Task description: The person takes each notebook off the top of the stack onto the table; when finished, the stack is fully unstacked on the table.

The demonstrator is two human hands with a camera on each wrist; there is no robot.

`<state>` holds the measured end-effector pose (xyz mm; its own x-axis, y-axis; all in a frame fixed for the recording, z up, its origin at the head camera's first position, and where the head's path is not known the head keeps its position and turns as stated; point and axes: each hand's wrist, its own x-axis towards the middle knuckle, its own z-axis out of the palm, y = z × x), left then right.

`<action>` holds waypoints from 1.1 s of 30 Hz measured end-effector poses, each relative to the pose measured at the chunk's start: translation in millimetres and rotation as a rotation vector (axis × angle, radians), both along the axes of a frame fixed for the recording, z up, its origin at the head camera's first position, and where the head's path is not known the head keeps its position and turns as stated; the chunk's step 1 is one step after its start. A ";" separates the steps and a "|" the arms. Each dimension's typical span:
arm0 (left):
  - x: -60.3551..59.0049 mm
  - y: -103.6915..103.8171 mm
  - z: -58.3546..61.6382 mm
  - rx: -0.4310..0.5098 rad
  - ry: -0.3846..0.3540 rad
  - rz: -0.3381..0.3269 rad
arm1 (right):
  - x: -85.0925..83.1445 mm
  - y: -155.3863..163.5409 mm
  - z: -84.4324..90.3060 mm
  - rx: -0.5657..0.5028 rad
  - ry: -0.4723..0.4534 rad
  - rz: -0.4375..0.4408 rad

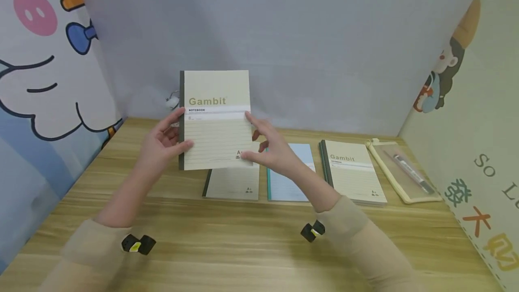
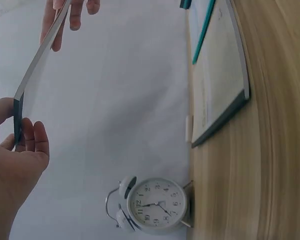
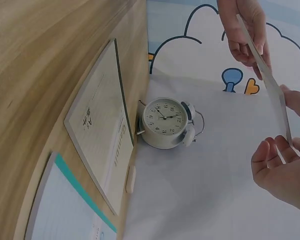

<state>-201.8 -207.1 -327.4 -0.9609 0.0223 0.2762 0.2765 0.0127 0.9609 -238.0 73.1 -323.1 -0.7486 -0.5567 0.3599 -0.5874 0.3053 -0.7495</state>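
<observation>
With left hand point(image 1: 154, 146) at the dark spine point(image 1: 182, 87) and right hand point(image 1: 274, 148) at the opposite edge, pinching a cream notebook point(image 1: 216, 136), raised above the wooden table point(image 1: 227, 242) and partly hiding a second notebook point(image 1: 233, 184). Probably light, thin and a little bendy, with smooth covers apt to slide and corners easy to crease. Best gripped along the stiffer-looking spine, with gentle support at the loose page edge against fanning open.

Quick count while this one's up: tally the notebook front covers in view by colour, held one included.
Cream: 3 (held notebook, left notebook, right notebook)
Blue: 1 (middle notebook)
Total: 4 covers; any copies beneath the right notebook can't be counted reliably.
</observation>
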 end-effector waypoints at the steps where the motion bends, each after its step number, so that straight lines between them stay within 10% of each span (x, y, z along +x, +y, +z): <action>1: 0.5 -4.7 -2.3 -0.029 -0.011 0.001 | -0.6 -3.5 -2.7 0.017 -0.010 0.006; 20: -6.3 -84.9 -48.2 -0.521 -0.188 0.001 | -0.5 -79.9 -59.9 0.231 -0.239 -0.061; 33: -20.7 -117.2 -80.5 -0.735 -0.312 -0.054 | -13.7 -119.7 -96.6 0.472 -0.168 -0.076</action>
<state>-222.5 -324.3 -407.8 -0.9838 0.1430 -0.1084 0.0149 0.6670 0.7449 -251.7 -46.6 -419.7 -0.8191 -0.5717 -0.0465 -0.4339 0.6706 -0.6016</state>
